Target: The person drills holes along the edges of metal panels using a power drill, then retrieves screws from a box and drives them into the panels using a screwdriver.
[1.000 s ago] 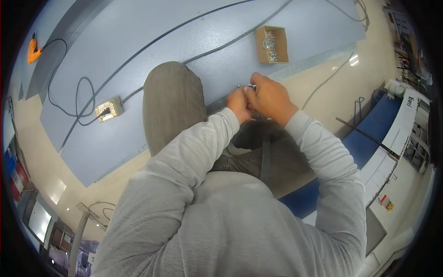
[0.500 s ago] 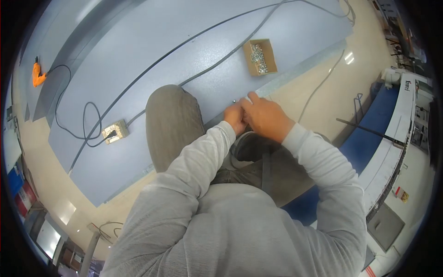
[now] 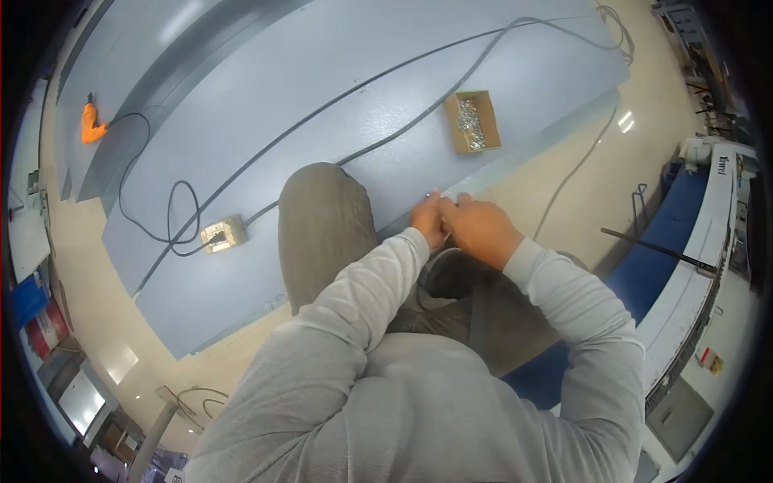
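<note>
My left hand [image 3: 429,220] and my right hand [image 3: 483,231] meet above the near edge of the grey-blue panel [image 3: 394,181], beside my raised knee. Both have their fingers closed and pressed together. Whatever lies between them is too small and too hidden to name; only a tiny dark spot shows at the left fingertips. Past my hands, an open cardboard box [image 3: 491,121] holds many small shiny metal fasteners [image 3: 471,125] and rests on the panel.
An orange power tool [image 3: 93,125] lies at the far left, its cord running to a socket box [image 3: 224,234]. Dark cables [image 3: 378,145] cross the panel. On the right are a blue surface [image 3: 660,249] and a dark rod [image 3: 656,247] over a white edge.
The camera view has shifted, so the panel and box appear lower. My hands stay together, and the fingers of my right hand have drawn in closer to my left fingertips.
</note>
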Motion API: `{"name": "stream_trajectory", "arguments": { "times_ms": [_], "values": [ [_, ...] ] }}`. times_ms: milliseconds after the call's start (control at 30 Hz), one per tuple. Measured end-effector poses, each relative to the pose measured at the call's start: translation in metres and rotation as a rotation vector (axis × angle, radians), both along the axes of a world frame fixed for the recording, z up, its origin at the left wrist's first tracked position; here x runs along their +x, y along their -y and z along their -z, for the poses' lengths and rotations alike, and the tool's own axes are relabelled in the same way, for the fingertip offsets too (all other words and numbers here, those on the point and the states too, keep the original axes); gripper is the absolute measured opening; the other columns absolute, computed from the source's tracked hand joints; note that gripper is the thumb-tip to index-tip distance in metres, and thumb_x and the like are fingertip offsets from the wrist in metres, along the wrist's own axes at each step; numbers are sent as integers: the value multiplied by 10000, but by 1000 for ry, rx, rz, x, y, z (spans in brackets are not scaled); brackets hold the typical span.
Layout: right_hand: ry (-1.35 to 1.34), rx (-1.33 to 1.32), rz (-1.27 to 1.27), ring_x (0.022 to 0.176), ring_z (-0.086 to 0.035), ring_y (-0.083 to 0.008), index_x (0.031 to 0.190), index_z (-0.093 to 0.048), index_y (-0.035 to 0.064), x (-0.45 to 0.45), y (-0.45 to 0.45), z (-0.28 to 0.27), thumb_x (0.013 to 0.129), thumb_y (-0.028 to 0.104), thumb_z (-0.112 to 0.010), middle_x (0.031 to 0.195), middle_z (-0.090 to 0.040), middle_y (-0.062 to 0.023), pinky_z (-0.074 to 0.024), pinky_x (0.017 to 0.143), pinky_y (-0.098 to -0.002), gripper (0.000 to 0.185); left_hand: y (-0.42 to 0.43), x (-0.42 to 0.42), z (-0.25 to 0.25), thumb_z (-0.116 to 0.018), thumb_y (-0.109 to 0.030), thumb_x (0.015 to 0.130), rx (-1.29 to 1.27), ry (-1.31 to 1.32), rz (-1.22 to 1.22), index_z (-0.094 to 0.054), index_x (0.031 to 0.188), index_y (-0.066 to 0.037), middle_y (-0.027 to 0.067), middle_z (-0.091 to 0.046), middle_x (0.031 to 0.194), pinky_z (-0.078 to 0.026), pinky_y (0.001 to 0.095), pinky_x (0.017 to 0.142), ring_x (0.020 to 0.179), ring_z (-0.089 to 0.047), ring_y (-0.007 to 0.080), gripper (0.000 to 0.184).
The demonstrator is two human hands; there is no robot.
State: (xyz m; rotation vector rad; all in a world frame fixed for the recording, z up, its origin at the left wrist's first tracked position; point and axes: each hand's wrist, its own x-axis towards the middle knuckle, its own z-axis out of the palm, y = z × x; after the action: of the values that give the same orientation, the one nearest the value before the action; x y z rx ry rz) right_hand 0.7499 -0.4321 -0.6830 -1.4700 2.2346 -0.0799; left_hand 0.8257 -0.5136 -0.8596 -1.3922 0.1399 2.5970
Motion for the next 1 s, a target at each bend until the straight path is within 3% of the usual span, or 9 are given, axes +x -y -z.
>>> {"name": "stream_trajectory", "arguments": {
  "times_ms": [167, 267, 367, 433, 500, 600, 800, 967, 1000],
  "values": [
    [10, 60, 129, 809, -712, -390, 1183, -600, 39, 3, 9, -12, 969, 237, -654, 1108, -680, -246, -565, 701, -494, 296, -6, 1, 5, -541, -187, 1077, 19, 23, -60, -631, 1038, -104, 62, -626, 806, -500, 371, 556, 681, -619, 191, 128],
    [12, -9, 19, 861, -711, -406, 1308, -577, -8, 1, 9, -32, 896, 113, -678, 1101, -634, -247, -572, 759, -491, 441, -1, -7, -11, -506, -173, 1097, -2, 5, -57, -652, 1073, -90, 97, -667, 868, -522, 371, 583, 704, -642, 183, 170],
    [-75, -48, 71, 703, -716, -351, 1175, -613, 34, 0, 1, -14, 984, 232, -618, 901, -705, -191, -567, 607, -483, 275, 0, 1, 4, -489, -237, 1120, 0, -26, -20, -663, 1094, -67, 119, -695, 965, -570, 340, 732, 841, -684, 142, 245],
    [-32, 65, 90, 715, -720, -347, 1134, -624, 42, -1, 9, -21, 1003, 259, -606, 853, -702, -171, -577, 615, -472, 254, 1, -1, 5, -443, -291, 1149, -54, 161, 5, -624, 1279, -51, 131, -684, 1199, -550, 457, 1037, 1139, -663, 267, 328],
    [-25, 142, 73, 705, -722, -347, 1123, -630, 44, 0, 10, -17, 1002, 271, -608, 844, -712, -168, -579, 615, -467, 259, 2, 0, 7, -471, -289, 1128, -54, 138, 11, -612, 1282, -48, 134, -689, 1192, -557, 446, 1020, 1131, -672, 277, 319],
    [-134, -238, -23, 684, -728, -349, 1121, -641, 50, 5, 10, -17, 1005, 308, -608, 775, -718, -150, -576, 603, -473, 284, 4, -2, 11, -512, -285, 1096, -35, 41, 11, -594, 1286, -44, 139, -696, 1183, -567, 430, 994, 1118, -687, 292, 318],
    [18, 58, -14, 717, -730, -354, 1100, -650, 38, -3, 4, -4, 978, 263, -624, 976, -680, -192, -578, 617, -488, 257, 4, 6, 32, -559, -247, 1058, -25, 1, 46, -578, 1276, -47, 137, -699, 1175, -595, 421, 918, 1090, -705, 293, 297],
    [-63, -22, -47, 725, -737, -365, 1090, -655, 42, -6, 8, -4, 991, 287, -622, 870, -702, -172, -582, 640, -492, 265, 2, -1, 47, -571, -137, 1055, -91, 31, 87, -623, 1167, -71, 97, -703, 1108, -614, 409, 763, 964, -712, 230, 139],
    [-82, -83, -37, 729, -740, -367, 1089, -655, 46, -4, 8, -6, 1002, 304, -620, 817, -712, -160, -583, 645, -492, 275, 6, -3, 21, -701, -145, 994, -103, 54, 135, -638, 1177, -77, 88, -697, 1067, -606, 401, 727, 939, -707, 229, 205]
  ]
}}
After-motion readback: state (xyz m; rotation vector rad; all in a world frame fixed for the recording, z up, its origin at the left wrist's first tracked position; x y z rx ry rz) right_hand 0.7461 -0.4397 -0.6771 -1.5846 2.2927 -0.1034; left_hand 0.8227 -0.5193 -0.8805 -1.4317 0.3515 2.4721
